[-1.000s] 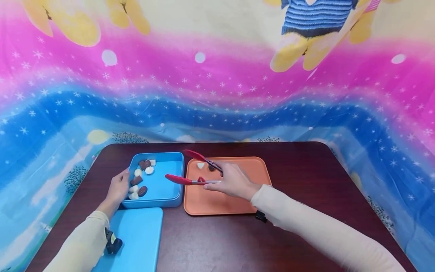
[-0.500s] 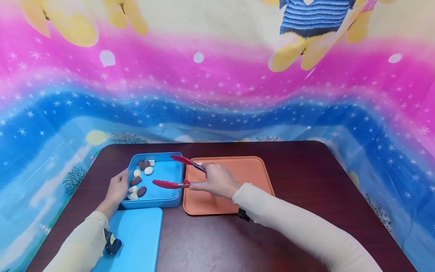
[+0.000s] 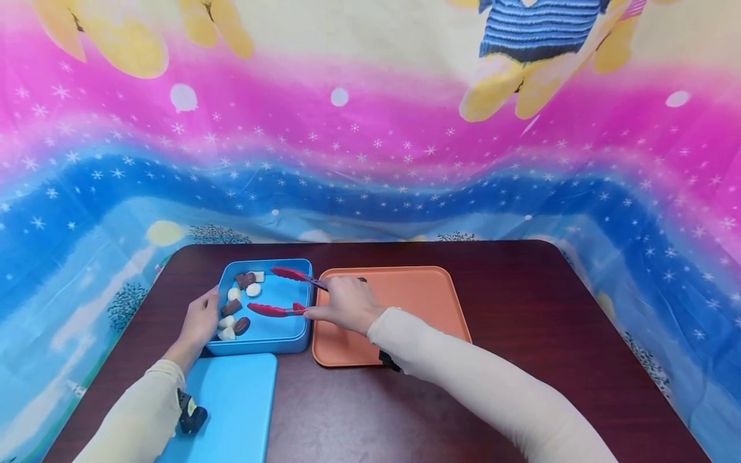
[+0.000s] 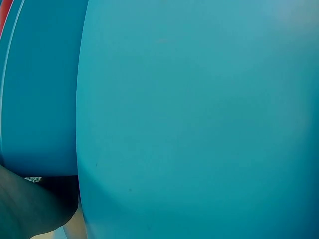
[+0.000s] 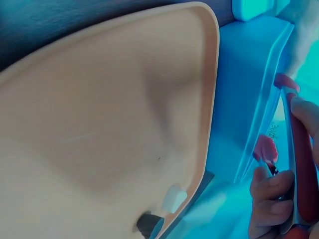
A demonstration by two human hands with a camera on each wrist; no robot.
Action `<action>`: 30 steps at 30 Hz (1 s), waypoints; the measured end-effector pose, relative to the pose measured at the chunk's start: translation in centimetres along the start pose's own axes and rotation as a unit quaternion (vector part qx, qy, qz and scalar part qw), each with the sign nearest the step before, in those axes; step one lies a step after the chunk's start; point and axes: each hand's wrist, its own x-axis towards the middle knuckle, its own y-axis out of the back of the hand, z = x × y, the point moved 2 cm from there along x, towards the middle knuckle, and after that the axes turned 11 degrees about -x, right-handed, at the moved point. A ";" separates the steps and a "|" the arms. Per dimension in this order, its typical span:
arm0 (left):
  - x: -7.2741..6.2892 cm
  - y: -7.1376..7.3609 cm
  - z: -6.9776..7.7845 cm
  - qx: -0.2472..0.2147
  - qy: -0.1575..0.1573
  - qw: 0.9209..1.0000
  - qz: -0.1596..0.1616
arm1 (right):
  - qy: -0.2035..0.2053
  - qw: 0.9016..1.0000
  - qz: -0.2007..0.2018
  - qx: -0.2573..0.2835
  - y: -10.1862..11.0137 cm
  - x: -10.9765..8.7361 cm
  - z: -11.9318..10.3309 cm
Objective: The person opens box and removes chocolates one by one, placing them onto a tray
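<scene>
My right hand [image 3: 350, 303] grips a pair of red-tipped tongs [image 3: 269, 310] over the right side of the blue box [image 3: 263, 347]. Their two arms stand spread apart, with nothing visible between the tips. Brown and white chocolates [image 3: 242, 326] lie along the box's left side. My left hand [image 3: 201, 318] holds the box by its left wall; in the left wrist view part of that hand shows dark at the lower left. On the orange tray [image 3: 417, 283], the right wrist view shows a white piece [image 5: 174, 199] and a dark brown piece [image 5: 149, 225] near one corner.
A flat blue lid [image 3: 240, 399] lies in front of the box, partly under the left forearm. The tray sits just right of the box on a dark wooden table [image 3: 521, 308]. A printed cloth [image 3: 370, 167] hangs behind the table.
My right hand has moved left with the tongs, from over the tray until the tips are over the box. The left hand and the box have stayed put.
</scene>
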 end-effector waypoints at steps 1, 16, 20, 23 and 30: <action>0.0 0.0 0.0 0.001 -0.001 1.000 0.001 | -0.002 1.000 -0.002 0.001 -0.1 0.1 -0.2; -0.2 0.0 0.1 0.001 -0.015 1.000 0.005 | -0.020 0.997 -0.021 -0.069 -1.4 1.5 -2.1; -0.2 0.1 0.1 -0.002 -0.011 1.000 0.003 | -0.019 0.995 -0.020 -0.096 -1.8 1.8 -2.4; -0.2 0.1 0.1 -0.004 -0.011 1.000 -0.001 | -0.020 0.994 -0.017 -0.105 -2.0 2.1 -2.5; -0.1 0.1 0.2 -0.003 -0.013 1.000 0.001 | -0.034 0.992 -0.013 -0.123 -2.6 2.6 -3.0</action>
